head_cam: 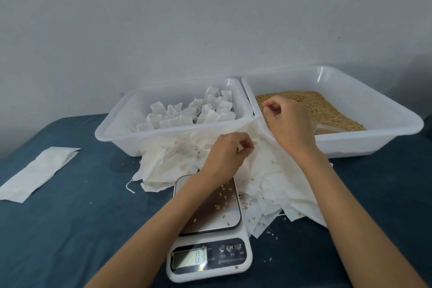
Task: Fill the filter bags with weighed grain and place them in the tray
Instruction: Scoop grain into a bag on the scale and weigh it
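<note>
At frame centre, both the left hand (pixel 228 149) and right hand (pixel 288 121) pinch one thin, crumpled white filter bag (pixel 254 134) above the loose grain (pixel 322 107).

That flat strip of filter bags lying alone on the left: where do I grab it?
Likely best at the near short end of the strip of filter bags, coming in low from the front-left. It lies flat on the blue cloth, so pinch an edge; nothing crowds that end.
</note>
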